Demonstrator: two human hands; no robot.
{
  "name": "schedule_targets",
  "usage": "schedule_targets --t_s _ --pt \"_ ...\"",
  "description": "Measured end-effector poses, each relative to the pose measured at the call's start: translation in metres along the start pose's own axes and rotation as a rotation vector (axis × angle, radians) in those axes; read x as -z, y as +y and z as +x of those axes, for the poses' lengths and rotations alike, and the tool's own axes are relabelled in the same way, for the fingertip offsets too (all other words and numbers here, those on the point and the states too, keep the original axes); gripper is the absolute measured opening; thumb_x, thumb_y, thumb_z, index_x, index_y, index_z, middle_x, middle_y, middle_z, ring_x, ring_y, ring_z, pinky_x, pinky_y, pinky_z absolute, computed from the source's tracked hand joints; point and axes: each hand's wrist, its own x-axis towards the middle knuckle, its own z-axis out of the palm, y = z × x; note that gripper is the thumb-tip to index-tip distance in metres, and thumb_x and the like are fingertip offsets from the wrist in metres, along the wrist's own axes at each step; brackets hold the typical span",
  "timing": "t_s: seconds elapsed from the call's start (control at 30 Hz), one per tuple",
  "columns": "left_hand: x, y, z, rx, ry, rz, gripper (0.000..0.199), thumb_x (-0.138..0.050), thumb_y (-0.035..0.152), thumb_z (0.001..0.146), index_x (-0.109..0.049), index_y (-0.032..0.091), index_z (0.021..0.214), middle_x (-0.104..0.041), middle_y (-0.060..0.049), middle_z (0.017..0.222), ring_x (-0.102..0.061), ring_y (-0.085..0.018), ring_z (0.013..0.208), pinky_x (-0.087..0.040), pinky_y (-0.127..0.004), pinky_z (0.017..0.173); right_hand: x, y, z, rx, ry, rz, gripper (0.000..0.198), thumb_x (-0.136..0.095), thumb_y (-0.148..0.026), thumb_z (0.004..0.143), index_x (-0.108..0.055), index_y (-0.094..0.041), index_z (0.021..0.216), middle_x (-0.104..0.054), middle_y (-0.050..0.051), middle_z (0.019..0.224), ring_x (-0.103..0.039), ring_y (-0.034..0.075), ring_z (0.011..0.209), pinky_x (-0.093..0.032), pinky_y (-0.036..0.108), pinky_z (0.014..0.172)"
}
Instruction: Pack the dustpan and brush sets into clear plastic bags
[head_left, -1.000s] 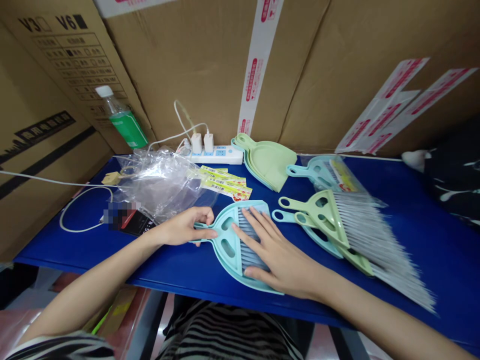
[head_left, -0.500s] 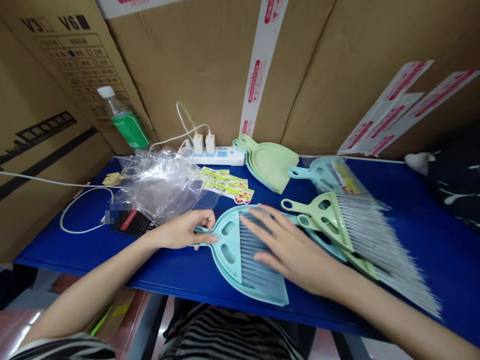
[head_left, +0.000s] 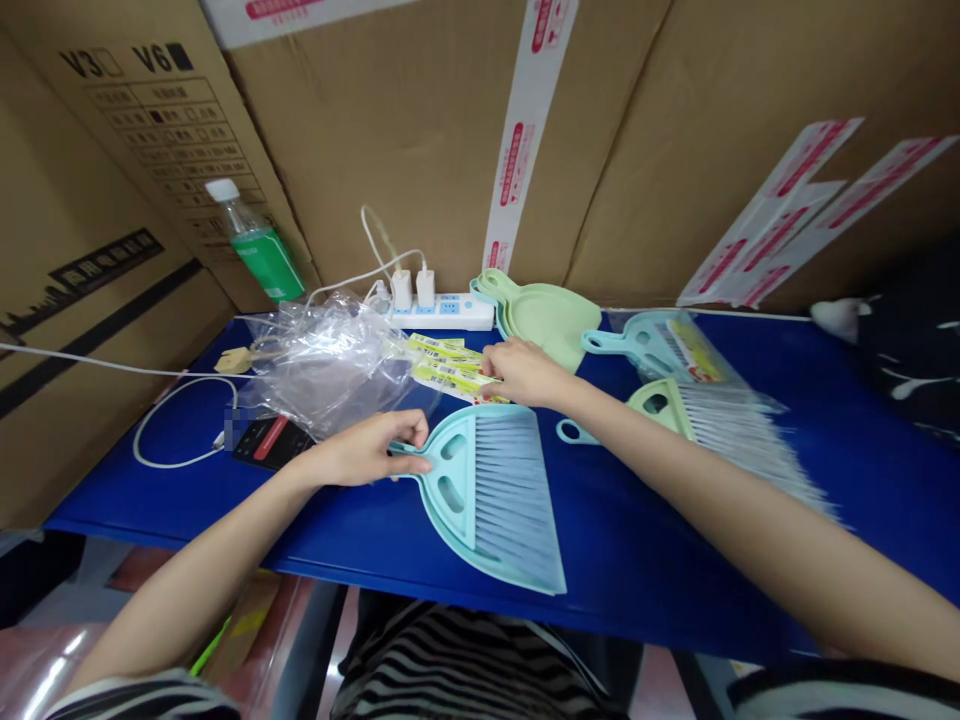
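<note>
My left hand (head_left: 373, 447) is closed around the handles of a light-blue dustpan (head_left: 442, 528) and a matching hand brush (head_left: 506, 475). The brush lies in the pan, grey-blue bristles pointing right. Farther back, my right hand (head_left: 529, 372) reaches to the yellow-green label cards (head_left: 448, 368), its fingertips pinching the right end of one. Just left of the cards sits a heap of clear plastic bags (head_left: 330, 370). Behind my right hand, several green dustpans (head_left: 559, 312) are stacked with a blue one beneath.
To the right lie a green hand brush (head_left: 667, 405) and a bagged blue set (head_left: 651, 343). A power strip (head_left: 450, 312), a bottle (head_left: 262, 250) and cardboard boxes (head_left: 390, 130) line the back. A phone (head_left: 270, 443) and white cable (head_left: 139, 430) lie left on the blue table (head_left: 637, 560).
My right hand has left the blue brush's bristles and moved back to the label cards. My left hand keeps its grip on the handles. Fewer items now show under my right forearm.
</note>
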Motion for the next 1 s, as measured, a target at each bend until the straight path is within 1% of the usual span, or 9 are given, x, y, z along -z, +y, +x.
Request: schedule_targets --t_s 0.13,0.27,0.33,0.43,0.57,0.73,0.8,0.93,1.0 --pt "0.0 0.001 0.0 -0.013 0.008 0.009 0.025 -0.061 0.036 0.083 -0.042 0.02 0.077 -0.046 0.006 0.07 -0.045 -0.01 0.064 -0.036 -0.023 0.059 0.002 0.003 -0.003 -0.018 -0.023 0.154 0.011 -0.059 -0.012 0.083 -0.064 -0.014 0.093 -0.068 0.008 0.079 -0.064 0.022 0.079 -0.044 0.029 0.069" --pt "0.0 0.002 0.0 -0.017 0.017 0.018 0.026 -0.061 0.037 0.083 -0.042 0.02 0.076 -0.047 0.005 0.07 -0.045 -0.011 0.066 -0.036 -0.023 0.061 0.008 0.013 -0.019 0.034 0.139 0.382 0.031 -0.049 -0.005 0.082 -0.059 -0.012 0.111 -0.063 0.002 0.074 -0.058 0.016 0.064 -0.042 0.026 0.061" --pt "0.0 0.002 0.0 -0.026 0.027 0.041 0.025 -0.059 0.037 0.084 -0.043 0.02 0.076 -0.048 0.004 0.072 -0.045 -0.011 0.068 -0.036 -0.024 0.063 0.013 0.019 -0.035 0.092 0.217 0.47 0.036 -0.046 -0.009 0.084 -0.058 -0.015 0.118 -0.062 0.0 0.075 -0.056 0.014 0.059 -0.043 0.026 0.059" --pt "0.0 0.001 0.0 -0.038 0.034 0.074 0.022 -0.055 0.035 0.087 -0.043 0.02 0.077 -0.047 0.004 0.073 -0.046 -0.012 0.07 -0.037 -0.024 0.065 0.014 0.026 -0.064 0.082 0.249 0.631 0.052 -0.043 -0.015 0.085 -0.047 -0.019 0.137 -0.062 0.004 0.096 -0.054 0.01 0.052 -0.045 0.026 0.053" --pt "-0.001 0.002 0.001 -0.04 0.034 0.081 0.02 -0.051 0.033 0.089 -0.043 0.02 0.077 -0.047 0.004 0.072 -0.045 -0.011 0.069 -0.036 -0.024 0.065 -0.003 0.028 -0.095 0.06 0.169 0.893 0.062 -0.045 -0.029 0.088 -0.033 -0.025 0.149 -0.057 0.004 0.099 -0.059 0.011 0.057 -0.05 0.025 0.05" --pt "0.0 0.003 0.001 -0.036 0.028 0.084 0.02 -0.051 0.034 0.09 -0.044 0.019 0.078 -0.047 0.003 0.074 -0.045 -0.012 0.07 -0.037 -0.025 0.066 -0.029 0.022 -0.108 0.016 0.066 0.965 0.041 -0.044 -0.036 0.091 -0.061 -0.021 0.125 -0.064 0.007 0.099 -0.051 0.009 0.055 -0.046 0.022 0.045" --pt "0.0 0.004 0.001 -0.03 0.019 0.078 0.02 -0.051 0.034 0.09 -0.044 0.019 0.079 -0.048 0.003 0.074 -0.046 -0.012 0.07 -0.036 -0.025 0.066 -0.031 0.022 -0.11 0.023 0.037 0.962 0.039 -0.044 -0.038 0.091 -0.065 -0.02 0.118 -0.066 0.007 0.1 -0.055 0.011 0.059 -0.048 0.023 0.048" --pt "0.0 0.003 0.002 -0.011 0.017 0.08 0.02 -0.051 0.036 0.09 -0.044 0.019 0.079 -0.048 0.003 0.075 -0.046 -0.012 0.071 -0.037 -0.025 0.066 -0.025 0.024 -0.115 0.097 -0.032 1.044 0.047 -0.045 -0.045 0.092 -0.063 -0.021 0.128 -0.068 0.009 0.107 -0.063 0.015 0.073 -0.055 0.029 0.059" --pt "0.001 0.003 0.002 -0.005 0.013 0.079 0.02 -0.051 0.036 0.09 -0.044 0.019 0.08 -0.049 0.003 0.076 -0.047 -0.012 0.072 -0.037 -0.025 0.067 -0.022 0.025 -0.118 0.138 -0.137 1.119 0.05 -0.043 -0.047 0.095 -0.058 -0.021 0.135 -0.07 0.008 0.098 -0.063 0.015 0.07 -0.056 0.03 0.062"
